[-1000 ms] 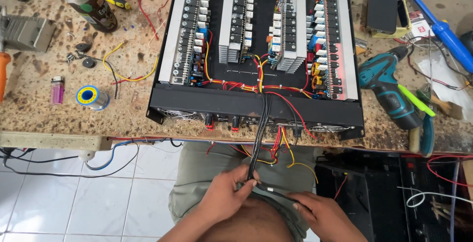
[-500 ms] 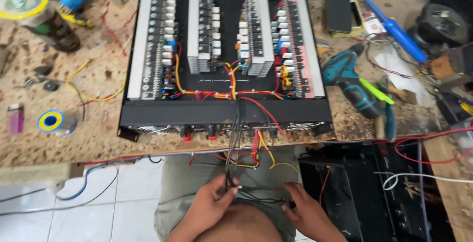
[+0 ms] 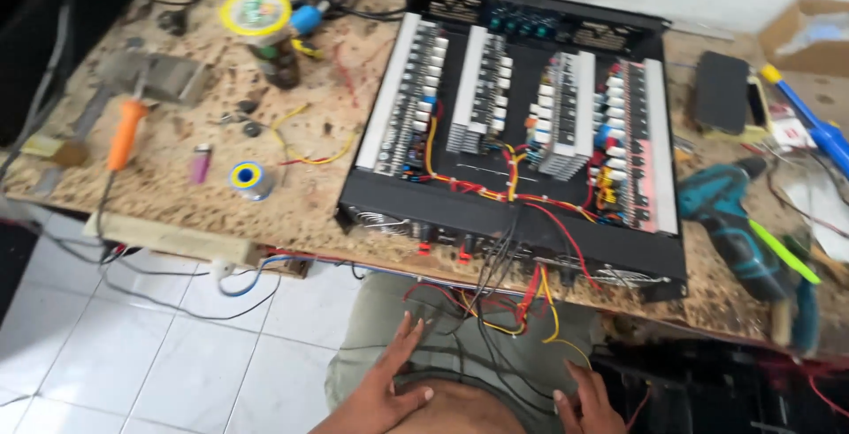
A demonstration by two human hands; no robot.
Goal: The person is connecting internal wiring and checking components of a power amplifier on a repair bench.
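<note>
the bundle of wires (image 3: 495, 310) hangs from the front of the open amplifier chassis (image 3: 522, 142) into my lap. my left hand (image 3: 389, 381) lies open, fingers spread, beside it; my right hand (image 3: 584, 403) rests open, holding nothing. a teal drill (image 3: 730, 222) lies right of the chassis.

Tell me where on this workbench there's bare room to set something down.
Freest patch: the bare bench top between the solder spool, the yellow wire and the open amplifier chassis. Crowded: the back left around the tape roll, and the right side around the teal drill.

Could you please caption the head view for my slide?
Both hands, left hand and right hand, rest on lap beneath wires hanging from an open amplifier chassis.
</note>
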